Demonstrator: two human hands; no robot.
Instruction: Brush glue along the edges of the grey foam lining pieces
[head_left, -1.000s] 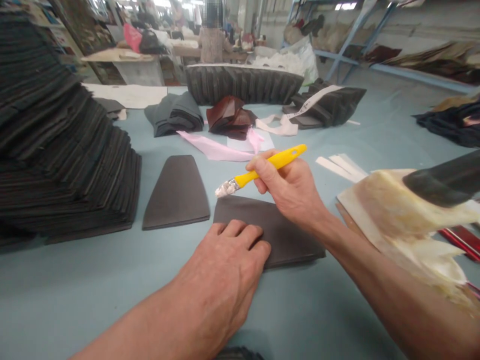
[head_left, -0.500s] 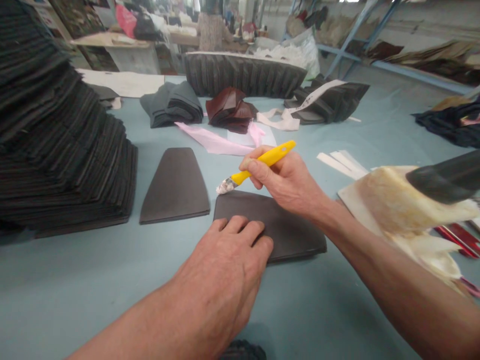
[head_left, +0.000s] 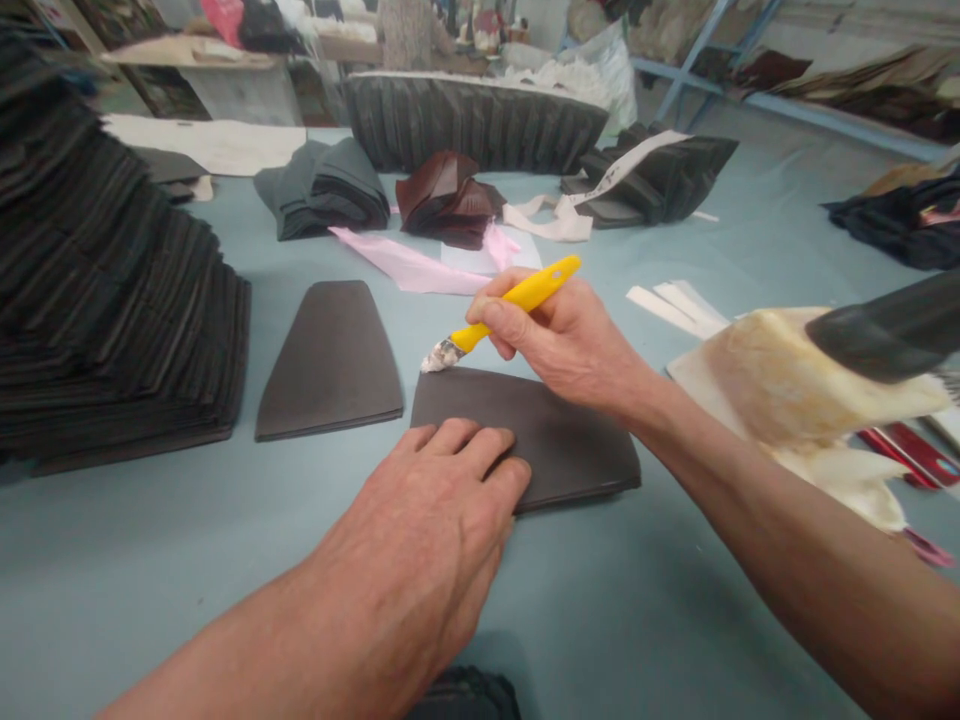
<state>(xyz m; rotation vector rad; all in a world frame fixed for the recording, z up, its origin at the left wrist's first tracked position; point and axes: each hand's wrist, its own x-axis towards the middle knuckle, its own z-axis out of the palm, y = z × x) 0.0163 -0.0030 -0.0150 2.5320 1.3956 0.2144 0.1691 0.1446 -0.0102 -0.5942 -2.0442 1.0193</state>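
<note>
My right hand (head_left: 551,335) is closed around a yellow-handled paintbrush (head_left: 536,290). Its bristles, coated in something whitish, are at the far left corner of a low stack of dark brown panels (head_left: 570,435). On that stack my left hand (head_left: 442,500) lies palm down, fingers stretched out over the near left part, holding nothing. Left of the hands a second, tapered stack of the same dark panels (head_left: 330,360) rests flat on the table. The brush handle slants up to the right.
A tall pile of dark pieces (head_left: 120,300) rises at the left. Folded grey pieces (head_left: 322,190), maroon pieces (head_left: 446,195) and pink fabric (head_left: 405,262) lie at the back. At the right are a stained yellowish block (head_left: 780,370) beneath a black cylinder (head_left: 892,325), and white strips (head_left: 679,308).
The whole view has shifted slightly, so things appear a little higher and farther left. The brush stays by the stack's far left corner, and my left hand remains on the panels.
</note>
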